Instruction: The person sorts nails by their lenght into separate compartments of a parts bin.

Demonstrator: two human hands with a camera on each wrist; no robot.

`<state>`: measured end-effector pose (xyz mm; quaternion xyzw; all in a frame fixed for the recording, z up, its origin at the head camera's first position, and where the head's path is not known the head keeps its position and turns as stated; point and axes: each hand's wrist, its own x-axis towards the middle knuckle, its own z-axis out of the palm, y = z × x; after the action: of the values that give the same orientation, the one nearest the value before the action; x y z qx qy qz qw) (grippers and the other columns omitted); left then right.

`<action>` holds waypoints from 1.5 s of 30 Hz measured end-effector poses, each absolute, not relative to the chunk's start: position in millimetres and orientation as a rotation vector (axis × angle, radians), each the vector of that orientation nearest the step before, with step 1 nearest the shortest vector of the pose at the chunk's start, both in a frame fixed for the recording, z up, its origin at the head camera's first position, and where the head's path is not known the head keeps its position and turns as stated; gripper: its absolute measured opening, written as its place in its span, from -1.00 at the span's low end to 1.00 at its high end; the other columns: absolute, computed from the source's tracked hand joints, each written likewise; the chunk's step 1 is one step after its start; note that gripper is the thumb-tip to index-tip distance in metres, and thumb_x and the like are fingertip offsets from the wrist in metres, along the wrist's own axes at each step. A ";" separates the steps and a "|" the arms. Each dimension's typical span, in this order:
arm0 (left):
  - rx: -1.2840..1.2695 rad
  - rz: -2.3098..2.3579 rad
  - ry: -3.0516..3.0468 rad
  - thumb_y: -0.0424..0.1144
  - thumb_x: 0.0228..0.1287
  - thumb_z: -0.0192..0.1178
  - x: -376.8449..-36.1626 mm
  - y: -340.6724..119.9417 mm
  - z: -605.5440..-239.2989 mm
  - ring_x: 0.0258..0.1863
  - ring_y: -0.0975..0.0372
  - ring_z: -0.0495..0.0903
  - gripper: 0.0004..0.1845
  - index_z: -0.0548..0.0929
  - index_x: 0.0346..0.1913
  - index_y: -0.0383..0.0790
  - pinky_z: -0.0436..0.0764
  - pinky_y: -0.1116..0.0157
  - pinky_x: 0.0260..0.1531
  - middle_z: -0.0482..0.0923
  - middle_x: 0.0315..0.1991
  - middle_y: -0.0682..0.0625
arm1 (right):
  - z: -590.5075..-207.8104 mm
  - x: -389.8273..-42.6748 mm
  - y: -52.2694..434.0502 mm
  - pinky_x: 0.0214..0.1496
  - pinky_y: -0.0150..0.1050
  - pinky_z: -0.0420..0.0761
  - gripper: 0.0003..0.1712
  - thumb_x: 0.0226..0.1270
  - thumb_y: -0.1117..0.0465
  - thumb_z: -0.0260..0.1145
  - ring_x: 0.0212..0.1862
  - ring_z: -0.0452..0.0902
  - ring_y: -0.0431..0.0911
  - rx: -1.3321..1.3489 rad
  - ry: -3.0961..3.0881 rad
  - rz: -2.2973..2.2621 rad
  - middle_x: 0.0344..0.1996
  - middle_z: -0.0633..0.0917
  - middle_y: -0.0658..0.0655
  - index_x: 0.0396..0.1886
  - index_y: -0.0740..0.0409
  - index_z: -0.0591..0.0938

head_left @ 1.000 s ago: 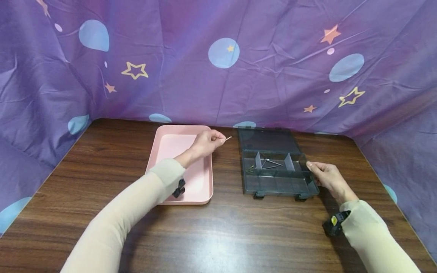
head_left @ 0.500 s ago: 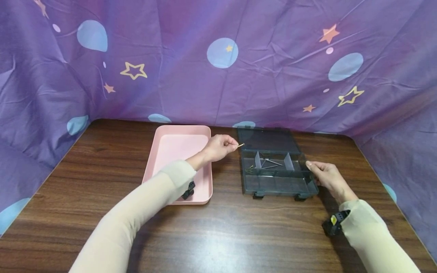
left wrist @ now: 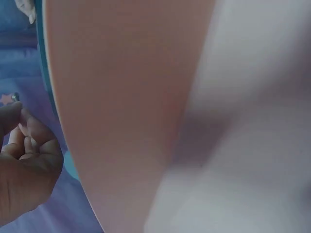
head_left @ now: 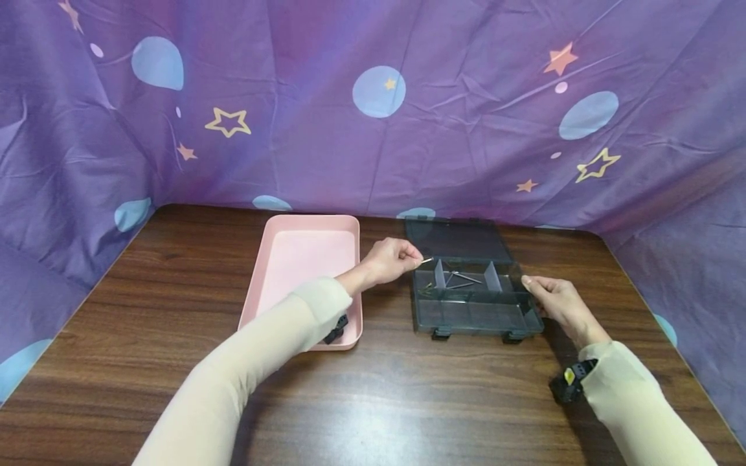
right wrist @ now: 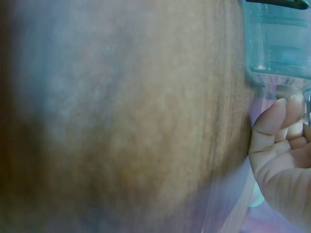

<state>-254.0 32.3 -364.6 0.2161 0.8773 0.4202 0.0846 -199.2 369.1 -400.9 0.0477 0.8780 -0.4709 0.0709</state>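
My left hand (head_left: 392, 261) pinches a small, thin nail (head_left: 427, 260) between thumb and fingertips, at the left edge of the dark see-through organizer box (head_left: 486, 316). In the left wrist view the nail's silvery head (left wrist: 16, 97) pokes out past the fingertips. The box lies with its lid (head_left: 460, 238) folded back toward the curtain. Long silver nails (head_left: 466, 277) lie in its middle back compartment, and brassy ones (head_left: 428, 288) in the left one. My right hand (head_left: 562, 307) grips the box's right wall, thumb at the top edge.
A pink tray (head_left: 309, 259) stands left of the box, under my left forearm. Light grey dividers (head_left: 493, 277) split the box's back row. Behind the brown wooden table (head_left: 373, 395) hangs a purple curtain (head_left: 315, 155) with stars.
My left hand has moved right and slightly nearer, carrying the nail from over the tray's right edge to the box's left edge. The right hand keeps its place on the box.
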 end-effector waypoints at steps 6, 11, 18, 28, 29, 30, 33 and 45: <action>0.658 1.231 2.605 -0.26 0.25 0.20 -253.6 36.2 -363.9 -0.20 0.26 0.61 -0.85 0.70 -0.18 -0.19 0.50 0.43 -0.10 0.71 -0.23 0.00 | -400.6 -201.6 368.5 -0.47 -0.39 0.48 -0.26 0.45 -0.11 -0.02 -0.52 0.38 -0.35 0.151 2.636 -1.412 -0.57 0.51 -0.31 0.21 0.54 0.34; 0.641 1.211 2.615 -0.24 0.24 0.22 -254.2 37.1 -364.2 -0.19 0.27 0.61 -0.86 0.71 -0.20 -0.17 0.50 0.42 -0.09 0.71 -0.23 0.01 | -400.9 -203.4 367.8 -0.45 -0.39 0.49 -0.25 0.45 -0.10 -0.02 -0.51 0.39 -0.35 0.148 2.632 -1.408 -0.56 0.50 -0.31 0.21 0.55 0.33; 0.640 1.190 2.635 -0.22 0.23 0.24 -255.1 40.2 -365.6 -0.17 0.26 0.62 -0.86 0.72 -0.21 -0.16 0.50 0.41 -0.08 0.72 -0.24 0.03 | -401.3 -204.5 367.5 -0.44 -0.39 0.50 -0.25 0.45 -0.11 -0.02 -0.50 0.39 -0.36 0.156 2.634 -1.395 -0.54 0.51 -0.32 0.21 0.54 0.33; 0.617 1.191 2.672 -0.21 0.12 0.34 -255.9 44.1 -369.0 -0.26 0.31 0.64 -0.89 0.74 -0.29 -0.12 0.50 0.44 -0.13 0.74 -0.29 0.06 | -403.2 -206.2 366.8 -0.42 -0.41 0.52 -0.27 0.45 -0.09 -0.02 -0.47 0.42 -0.40 0.137 2.622 -1.424 -0.52 0.53 -0.36 0.22 0.55 0.32; 0.620 1.190 2.675 -0.21 0.12 0.34 -256.0 43.7 -369.1 -0.26 0.30 0.65 -0.89 0.74 -0.29 -0.13 0.50 0.43 -0.12 0.74 -0.29 0.06 | -403.2 -206.5 366.9 -0.41 -0.41 0.52 -0.27 0.46 -0.08 -0.02 -0.46 0.42 -0.41 0.140 2.621 -1.422 -0.51 0.53 -0.36 0.23 0.54 0.32; 0.626 1.189 2.677 -0.21 0.12 0.34 -256.4 43.2 -369.1 -0.25 0.30 0.65 -0.89 0.74 -0.28 -0.13 0.49 0.43 -0.10 0.74 -0.29 0.06 | -403.3 -206.9 367.4 -0.39 -0.42 0.53 -0.26 0.46 -0.09 -0.03 -0.44 0.42 -0.42 0.139 2.621 -1.415 -0.49 0.54 -0.38 0.24 0.54 0.30; 0.632 1.205 2.674 -0.22 0.12 0.34 -256.6 40.5 -368.5 -0.23 0.28 0.66 -0.88 0.74 -0.28 -0.14 0.50 0.42 -0.09 0.73 -0.29 0.04 | -403.1 -207.6 368.4 -0.39 -0.42 0.53 -0.26 0.46 -0.09 -0.03 -0.44 0.42 -0.42 0.143 2.619 -1.409 -0.49 0.53 -0.38 0.26 0.53 0.29; 0.574 1.258 2.731 -0.21 0.21 0.26 -262.3 12.0 -363.6 -0.25 0.23 0.63 -0.85 0.72 -0.23 -0.18 0.52 0.39 -0.18 0.72 -0.27 -0.01 | -401.6 -206.6 368.2 -0.39 -0.40 0.54 -0.25 0.44 -0.10 0.00 -0.44 0.45 -0.40 0.104 2.621 -1.415 -0.51 0.56 -0.35 0.20 0.57 0.34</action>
<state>-262.3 12.0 -363.6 0.1875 0.8914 0.4106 0.0401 -206.6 368.2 -401.6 0.0349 0.8766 -0.4732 0.0802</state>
